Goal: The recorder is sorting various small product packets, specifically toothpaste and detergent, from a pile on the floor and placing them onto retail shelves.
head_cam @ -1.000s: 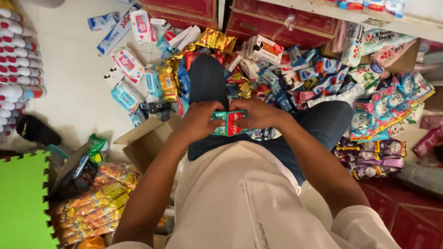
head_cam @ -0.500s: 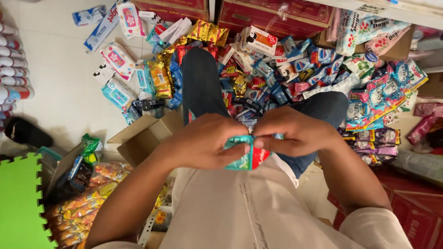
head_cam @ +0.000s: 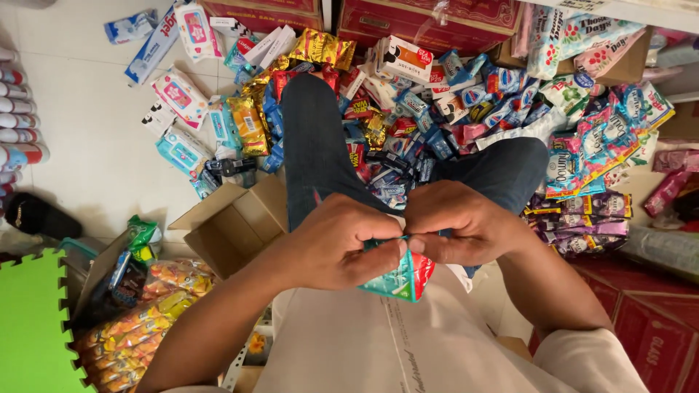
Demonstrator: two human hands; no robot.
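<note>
Hands (head_cam: 397,240) lowered packet (head_cam: 402,280); box (head_cam: 237,225) open.

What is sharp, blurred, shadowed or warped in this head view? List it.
Head view: even indoor light; soft shadows fall on the pale tiled floor beside the open brown cardboard box. The left hand and right hand, gripping a small teal and red packet, look sharp. Wide-lens distortion bends the edges; the green foam mat looks stretched.

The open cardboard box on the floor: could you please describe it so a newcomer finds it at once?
Start at the green foam mat at lower left. Right of it, beside the person's jeans-clad leg, lies the cardboard box: plain brown, flaps open, unlike the colourful packets around it.
</note>
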